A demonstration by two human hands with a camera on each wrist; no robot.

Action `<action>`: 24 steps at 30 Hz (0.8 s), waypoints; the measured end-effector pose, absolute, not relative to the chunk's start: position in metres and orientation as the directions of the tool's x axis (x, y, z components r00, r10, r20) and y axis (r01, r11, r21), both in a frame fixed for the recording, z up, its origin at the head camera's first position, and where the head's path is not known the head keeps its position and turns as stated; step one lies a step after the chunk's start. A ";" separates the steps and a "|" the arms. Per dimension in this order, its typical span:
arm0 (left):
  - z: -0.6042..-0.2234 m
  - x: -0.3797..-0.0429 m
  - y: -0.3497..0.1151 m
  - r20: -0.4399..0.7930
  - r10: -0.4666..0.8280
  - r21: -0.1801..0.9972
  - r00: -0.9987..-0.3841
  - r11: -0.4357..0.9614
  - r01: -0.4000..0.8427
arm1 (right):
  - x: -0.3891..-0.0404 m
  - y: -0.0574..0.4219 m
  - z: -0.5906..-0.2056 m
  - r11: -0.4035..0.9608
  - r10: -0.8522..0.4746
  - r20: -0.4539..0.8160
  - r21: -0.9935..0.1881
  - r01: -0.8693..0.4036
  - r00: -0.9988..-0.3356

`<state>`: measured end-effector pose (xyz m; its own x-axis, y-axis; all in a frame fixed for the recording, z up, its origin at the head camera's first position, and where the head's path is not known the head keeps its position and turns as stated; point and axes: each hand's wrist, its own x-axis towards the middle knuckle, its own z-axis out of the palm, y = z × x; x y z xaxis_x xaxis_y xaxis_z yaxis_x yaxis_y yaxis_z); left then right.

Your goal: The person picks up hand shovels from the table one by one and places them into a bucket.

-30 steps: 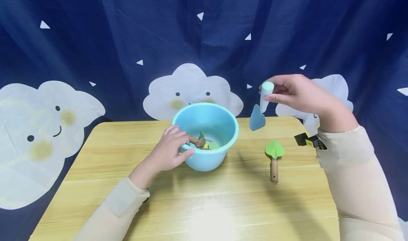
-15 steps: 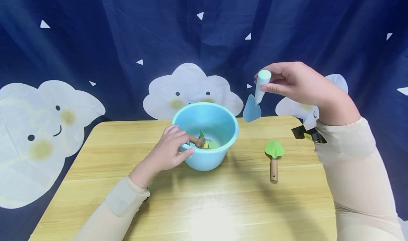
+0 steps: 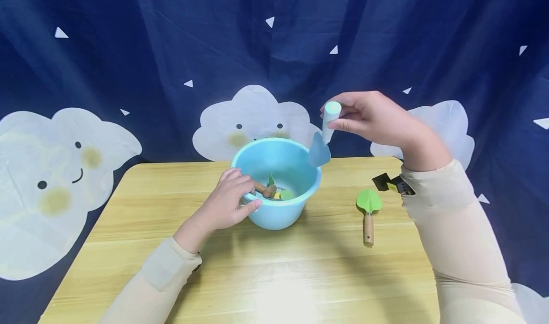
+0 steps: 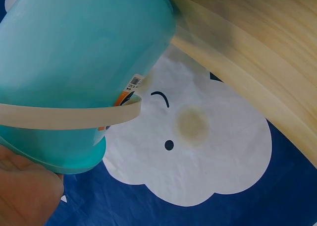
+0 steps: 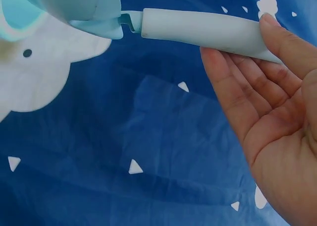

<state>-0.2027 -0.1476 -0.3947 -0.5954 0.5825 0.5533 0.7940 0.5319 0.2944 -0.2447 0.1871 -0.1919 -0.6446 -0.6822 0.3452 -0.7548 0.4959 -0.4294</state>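
A light blue bucket (image 3: 276,217) stands on the wooden table, and my left hand (image 3: 229,200) grips its near-left rim with the thumb outside. Several small tools lie inside, among them one with a wooden handle (image 3: 263,189); the rest are partly hidden by the wall. My right hand (image 3: 369,116) pinches the pale handle of a blue trowel (image 3: 319,151) between thumb and fingers. Its blade points down, overlapping the bucket's far-right rim in the head view. In the right wrist view the trowel's handle (image 5: 198,30) lies between thumb and fingertips. The left wrist view shows the bucket's side (image 4: 84,47).
A green trowel with a wooden handle (image 3: 369,224) lies on the table (image 3: 274,276) to the right of the bucket. Behind the table hangs a dark blue curtain (image 3: 274,52) with white clouds.
My right hand has carried the blue trowel left, first rising and then lowering a little, up to the bucket's right rim. The left hand and the bucket have stayed put.
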 end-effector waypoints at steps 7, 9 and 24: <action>-0.396 -0.202 -0.147 0.560 0.579 0.290 -0.593 0.533 0.795 | -0.252 0.176 -0.211 0.469 -0.687 0.347 -0.460 -0.754 -0.639; -0.396 -0.202 -0.148 0.562 0.580 0.293 -0.589 0.526 0.798 | -0.255 0.174 -0.220 0.458 -0.687 0.351 -0.471 -0.754 -0.636; -0.395 -0.203 -0.149 0.555 0.571 0.294 -0.605 0.546 0.785 | -0.276 0.149 -0.291 0.452 -0.697 0.268 -0.557 -0.697 -0.665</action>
